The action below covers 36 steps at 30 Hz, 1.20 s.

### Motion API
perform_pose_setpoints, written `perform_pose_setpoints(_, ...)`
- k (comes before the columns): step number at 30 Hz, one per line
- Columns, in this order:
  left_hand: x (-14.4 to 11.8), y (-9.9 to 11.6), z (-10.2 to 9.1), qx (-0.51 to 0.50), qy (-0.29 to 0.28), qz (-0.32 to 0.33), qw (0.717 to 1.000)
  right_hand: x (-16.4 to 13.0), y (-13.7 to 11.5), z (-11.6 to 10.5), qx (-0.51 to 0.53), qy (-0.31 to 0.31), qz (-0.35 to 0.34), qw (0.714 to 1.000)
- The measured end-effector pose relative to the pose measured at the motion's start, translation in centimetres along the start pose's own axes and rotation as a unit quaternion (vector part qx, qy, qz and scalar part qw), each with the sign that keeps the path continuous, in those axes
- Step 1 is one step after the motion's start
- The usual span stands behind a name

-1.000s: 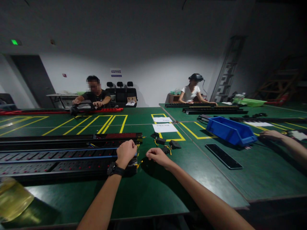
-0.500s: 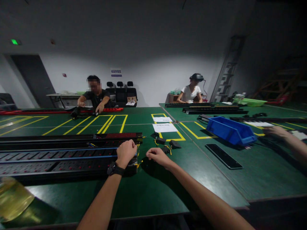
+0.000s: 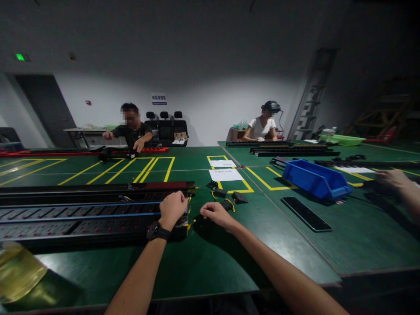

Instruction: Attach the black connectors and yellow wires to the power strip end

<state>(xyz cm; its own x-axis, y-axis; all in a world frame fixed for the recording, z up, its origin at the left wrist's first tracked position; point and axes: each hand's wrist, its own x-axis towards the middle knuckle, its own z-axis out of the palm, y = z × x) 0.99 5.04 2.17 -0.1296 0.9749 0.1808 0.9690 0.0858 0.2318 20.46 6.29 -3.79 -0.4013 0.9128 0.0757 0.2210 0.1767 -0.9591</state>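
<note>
— So, the long black power strip (image 3: 82,216) lies along the green table (image 3: 210,267); the left hand (image 3: 172,209) is fisted on its near end.
— And the right hand (image 3: 215,213)?
— Pinched shut just beside it (contents hidden), near small black parts (image 3: 239,197).

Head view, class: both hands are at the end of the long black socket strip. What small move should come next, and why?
Probably the right hand should pinch the yellow-tipped wires by the socket strip end. The left hand rests closed on that end, steadying it, while the right hand hovers just beside it, fingers curled, holding nothing that can be made out.
</note>
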Motion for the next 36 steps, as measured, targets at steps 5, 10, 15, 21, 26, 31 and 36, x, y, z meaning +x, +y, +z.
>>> perform_pose_setpoints(5,0.01,-0.07,0.09,-0.003,0.004,0.003,1.0,0.06,0.03,0.0,0.001,0.001,0.004,1.0)
perform_pose_setpoints(10,0.01,-0.04,0.19,-0.002,0.004,0.003,1.0,0.05,0.06,-0.01,0.002,-0.002,0.0,1.0)
perform_pose_setpoints(15,-0.01,0.05,0.11,-0.003,0.004,0.0,1.0,0.05,0.08,0.02,0.012,-0.004,-0.007,1.0)
perform_pose_setpoints(21,0.0,-0.01,0.08,-0.004,0.003,-0.001,1.0,0.01,0.05,0.05,0.011,-0.003,-0.002,1.0)
perform_pose_setpoints(26,-0.01,-0.01,0.14,-0.006,0.003,0.001,1.0,0.07,0.2,0.01,0.007,-0.005,-0.006,1.0)
perform_pose_setpoints(31,0.0,-0.02,0.13,-0.005,0.003,0.001,1.0,0.13,0.4,-0.02,0.009,-0.005,-0.011,1.0)
perform_pose_setpoints(36,0.04,-0.09,0.17,-0.005,0.001,0.001,1.0,0.07,0.38,-0.02,0.008,-0.003,-0.012,1.0)
